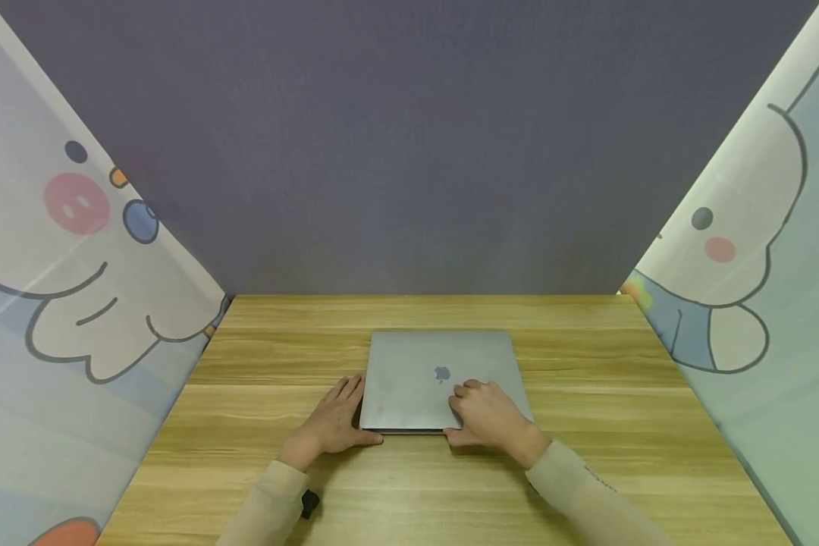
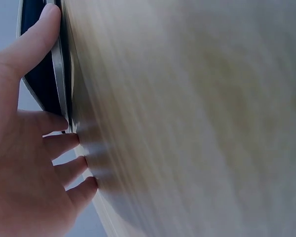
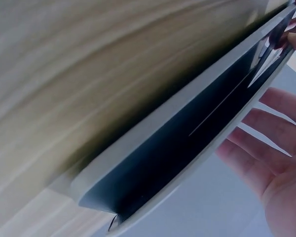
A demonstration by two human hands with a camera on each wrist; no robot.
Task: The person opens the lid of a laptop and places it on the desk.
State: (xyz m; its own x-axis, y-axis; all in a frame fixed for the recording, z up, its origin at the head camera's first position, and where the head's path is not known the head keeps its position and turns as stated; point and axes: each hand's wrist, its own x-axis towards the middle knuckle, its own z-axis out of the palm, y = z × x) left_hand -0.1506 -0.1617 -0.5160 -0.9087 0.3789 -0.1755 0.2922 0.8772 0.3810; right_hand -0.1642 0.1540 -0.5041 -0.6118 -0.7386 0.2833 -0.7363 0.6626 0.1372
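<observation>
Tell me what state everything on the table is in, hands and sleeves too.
Laptop lid: slightly ajar, narrow gap at the front.
Laptop base: lying flat on the table.
Left hand: fingers extended beside the base, thumb at its front.
Right hand: gripping the lid's front edge, fingers curled on top.
Sleeves: both down near the wrists.

Upright panel (image 1: 409,152) along the rear edge of the tabletop (image 1: 280,326); left wall (image 1: 14,425) and right wall (image 1: 792,440) along its side edges. Laptop (image 1: 409,390) on the tabletop, roughly midway between those side edges, apart from the rear one; lid (image 1: 403,356) above base (image 3: 138,141), with a gap between them at the front. Left hand (image 1: 334,421) at the laptop's front left corner, thumb at its front edge. Right hand (image 1: 486,415) over the front edge, right of and before the logo (image 1: 442,373).
</observation>
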